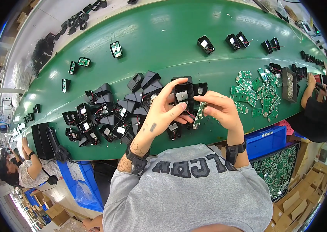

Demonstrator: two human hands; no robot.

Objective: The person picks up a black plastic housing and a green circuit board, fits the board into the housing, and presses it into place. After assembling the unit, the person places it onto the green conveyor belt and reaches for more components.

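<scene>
My left hand (162, 110) is wrapped round a black plastic housing (181, 94), whose open side shows a silvery metal part inside. Between the thumb and fingers of my right hand (222, 110) a small green circuit board (199, 116) is pinched, tilted on edge close beside the housing. Thin red wires run near the left fingertips, between housing and board. Just below my hands another black housing (174, 131) lies on the green table (153, 33). A pile of black housings (121, 110), some with wires and pale parts inside, spreads left of my left hand.
Loose green circuit boards (266, 102) lie heaped to the right, beside a grey tray (289, 85) of small parts. Housings with boards (116, 49) stand farther back. Blue bins (265, 142) sit below the table edge. People work at the far left (32, 166) and far right (318, 104).
</scene>
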